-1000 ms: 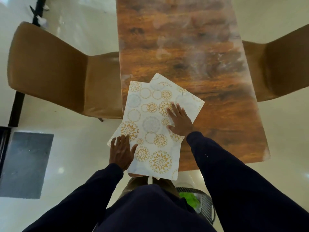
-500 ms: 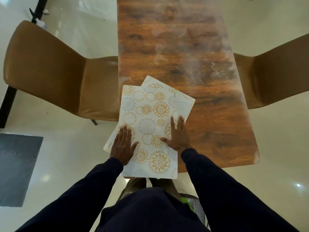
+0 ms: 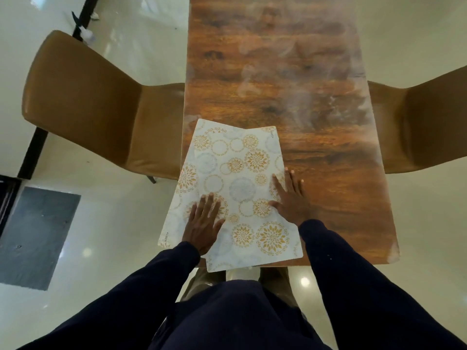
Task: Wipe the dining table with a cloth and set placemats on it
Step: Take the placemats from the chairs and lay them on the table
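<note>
Two patterned placemats (image 3: 240, 168) lie overlapped and slightly askew at the near left corner of the wooden table (image 3: 303, 97) – their edges hang out past the table's left side and its near end. The left hand (image 3: 204, 221) rests flat on them with fingers straight and gripping nothing, while the right hand (image 3: 290, 198), just as flat, lies across the mats' right edge, half on the bare wood. A left chair (image 3: 88, 104) and a right chair (image 3: 417, 127) flank the table.
</note>
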`<act>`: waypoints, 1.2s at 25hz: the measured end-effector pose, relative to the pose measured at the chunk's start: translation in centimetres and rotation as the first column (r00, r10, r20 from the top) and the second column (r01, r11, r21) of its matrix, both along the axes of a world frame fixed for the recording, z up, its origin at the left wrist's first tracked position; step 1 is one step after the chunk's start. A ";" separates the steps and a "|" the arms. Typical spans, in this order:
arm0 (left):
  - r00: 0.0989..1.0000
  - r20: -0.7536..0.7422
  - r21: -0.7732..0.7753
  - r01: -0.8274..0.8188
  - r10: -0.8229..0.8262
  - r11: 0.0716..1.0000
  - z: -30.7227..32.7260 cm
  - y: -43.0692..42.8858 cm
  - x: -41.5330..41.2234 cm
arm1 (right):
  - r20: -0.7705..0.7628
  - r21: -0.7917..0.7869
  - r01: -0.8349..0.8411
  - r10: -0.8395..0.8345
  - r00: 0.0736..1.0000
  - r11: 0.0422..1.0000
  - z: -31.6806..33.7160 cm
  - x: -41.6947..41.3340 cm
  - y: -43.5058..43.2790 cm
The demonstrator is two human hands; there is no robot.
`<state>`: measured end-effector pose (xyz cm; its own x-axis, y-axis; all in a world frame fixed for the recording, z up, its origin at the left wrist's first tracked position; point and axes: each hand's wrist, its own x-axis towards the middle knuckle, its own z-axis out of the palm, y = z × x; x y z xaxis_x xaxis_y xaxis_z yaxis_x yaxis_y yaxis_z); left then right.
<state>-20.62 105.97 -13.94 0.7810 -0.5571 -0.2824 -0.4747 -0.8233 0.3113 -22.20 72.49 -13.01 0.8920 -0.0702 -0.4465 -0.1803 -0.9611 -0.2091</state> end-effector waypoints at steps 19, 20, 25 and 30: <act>0.973 0.231 0.001 0.023 -0.023 1.000 -2.2 -33.1 11.5 | 0.308 -0.057 0.113 -0.090 0.947 0.992 -3.2 -0.5 -25.1; 0.966 0.256 -0.029 -0.011 0.018 1.000 -2.6 -34.1 12.4 | 0.313 -0.069 0.114 -0.087 0.946 0.991 -3.4 0.9 -25.7; 0.929 0.370 -0.084 0.039 -0.005 0.996 -4.4 -38.4 15.6 | 0.361 -0.041 0.231 -0.202 0.910 0.972 -5.1 8.4 -28.2; 0.926 0.371 -0.151 -0.010 0.066 0.989 -5.1 -41.2 18.0 | 0.414 -0.033 0.215 -0.183 0.892 0.976 -5.5 12.9 -30.8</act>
